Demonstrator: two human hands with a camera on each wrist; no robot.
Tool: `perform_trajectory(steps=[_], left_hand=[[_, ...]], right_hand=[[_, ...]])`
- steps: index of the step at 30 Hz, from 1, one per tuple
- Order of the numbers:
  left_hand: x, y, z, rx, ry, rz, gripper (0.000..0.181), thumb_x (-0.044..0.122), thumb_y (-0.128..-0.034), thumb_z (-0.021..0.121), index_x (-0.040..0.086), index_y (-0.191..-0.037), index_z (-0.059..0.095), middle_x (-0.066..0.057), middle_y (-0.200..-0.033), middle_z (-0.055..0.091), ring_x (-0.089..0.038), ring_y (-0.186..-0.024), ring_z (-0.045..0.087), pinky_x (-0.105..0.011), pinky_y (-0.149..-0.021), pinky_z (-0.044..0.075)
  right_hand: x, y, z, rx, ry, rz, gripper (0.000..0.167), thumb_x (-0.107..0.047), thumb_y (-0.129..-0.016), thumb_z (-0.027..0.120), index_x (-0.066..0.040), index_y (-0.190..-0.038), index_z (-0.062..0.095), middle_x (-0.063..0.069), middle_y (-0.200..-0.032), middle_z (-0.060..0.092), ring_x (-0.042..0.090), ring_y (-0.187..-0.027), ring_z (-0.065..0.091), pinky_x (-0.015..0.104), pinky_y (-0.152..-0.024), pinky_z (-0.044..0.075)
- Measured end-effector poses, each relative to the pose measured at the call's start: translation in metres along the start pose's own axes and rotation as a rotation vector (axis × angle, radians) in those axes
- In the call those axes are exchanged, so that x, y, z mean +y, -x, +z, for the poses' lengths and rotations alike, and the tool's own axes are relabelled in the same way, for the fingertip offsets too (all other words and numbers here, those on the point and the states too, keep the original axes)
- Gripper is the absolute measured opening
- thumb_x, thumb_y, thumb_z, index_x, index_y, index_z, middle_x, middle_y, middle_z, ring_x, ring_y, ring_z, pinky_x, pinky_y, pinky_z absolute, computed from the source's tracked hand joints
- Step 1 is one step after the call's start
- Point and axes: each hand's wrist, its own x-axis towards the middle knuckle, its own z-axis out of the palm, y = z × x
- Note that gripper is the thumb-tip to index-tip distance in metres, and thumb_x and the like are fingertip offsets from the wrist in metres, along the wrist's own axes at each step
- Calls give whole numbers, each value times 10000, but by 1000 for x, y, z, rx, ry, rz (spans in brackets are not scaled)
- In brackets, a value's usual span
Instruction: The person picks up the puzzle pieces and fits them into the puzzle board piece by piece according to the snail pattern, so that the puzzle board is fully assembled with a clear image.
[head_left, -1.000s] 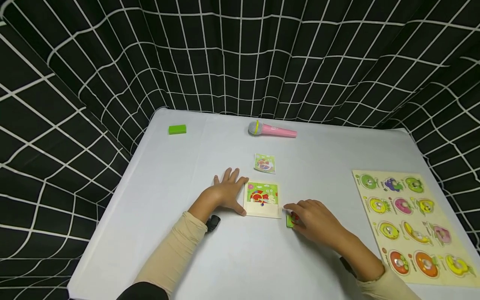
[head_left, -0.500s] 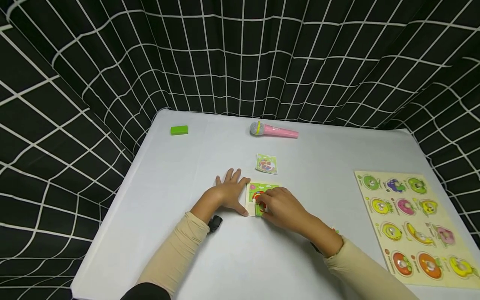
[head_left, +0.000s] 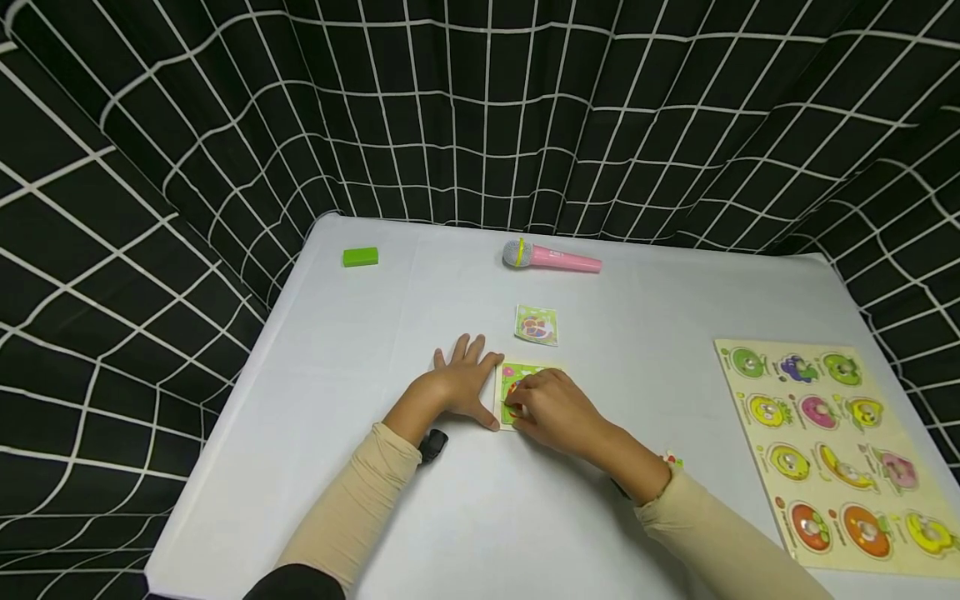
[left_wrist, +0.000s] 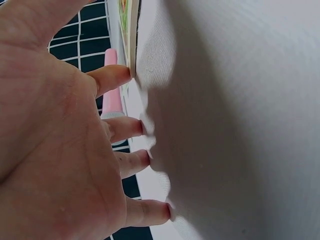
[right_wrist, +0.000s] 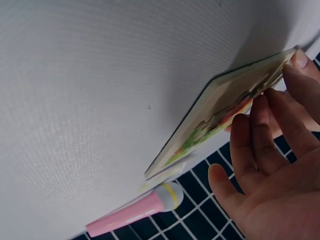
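- I see the left hand (head_left: 459, 387) spread, index finger touching the puzzle board's (right_wrist: 235, 87) left edge.
- The right hand (head_left: 558, 412) bends over the board; I read thumb and fingers pinching a green piece (head_left: 510, 415), near-left corner.
- Board lies between both hands.
- Beyond: picture card (head_left: 536, 324), pink microphone (head_left: 566, 259).
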Motion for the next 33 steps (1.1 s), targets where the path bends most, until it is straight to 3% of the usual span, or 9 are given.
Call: perform_trajectory(steps=[9, 21, 26, 33], left_hand=[[2, -1, -3, 5, -7, 8, 1105, 534, -662, 845, 222, -1539, 249, -151, -1632, -2, -374, -1489, -80, -705, -1107, 74], [2, 0, -4, 4, -8, 5, 1117, 542, -660, 842, 217, -1542, 240, -152, -1631, -13, -379, -1487, -88, -705, -1108, 65], [2, 0, -1, 14, -3, 5, 1106, 529, -658, 850, 218, -1537, 256, -153, -1631, 8, -377, -1489, -74, -704, -1108, 71], [0, 0, 1, 17, -3, 10, 1103, 511, -661, 855, 217, -1538, 254, -154, -1631, 5, -378, -1488, -77, -706, -1107, 67]], right_hand=[[-1, -1, -2, -14, 32, 27, 222, -223, -759, 826, -154, -959, 757, -12, -959, 704, 229, -1019, 622, 471, -1009, 417], [-1, 2, -4, 39, 86, -22, 196, -249, -745, 835, -195, -913, 749, -52, -959, 728, 197, -963, 629, 446, -975, 436], [5, 18, -14, 59, 55, 13, 245, -217, -735, 843, -168, -957, 753, -47, -958, 728, 194, -951, 625, 430, -955, 439], [23, 60, -25, 75, 53, 96, 316, -210, -700, 863, -132, -985, 752, -15, -956, 725, 227, -972, 637, 453, -935, 455]])
